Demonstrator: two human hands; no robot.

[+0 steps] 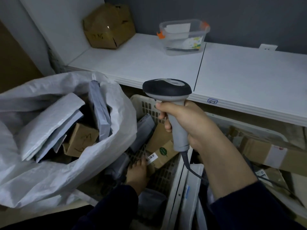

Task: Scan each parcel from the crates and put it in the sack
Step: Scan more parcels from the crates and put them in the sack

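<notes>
Toward the left wall of the left crate [144, 103], I have the left hand [137, 171] reaching down to the cardboard parcel [162, 152]. Its fingertips are on the near end, just beside the barcode label [152, 157]. The light is too dim for me to tell whether they curl round the edge or only touch it. The parcel's long axis runs from that hand away toward the crate's far right corner, label face up. The right hand [187, 123] is wrapped firmly around the handle of the scanner [167, 89], held above the parcel's far end. I judge the left hand nearer for lifting. The sack [66, 171] gapes just left of the crate.
</notes>
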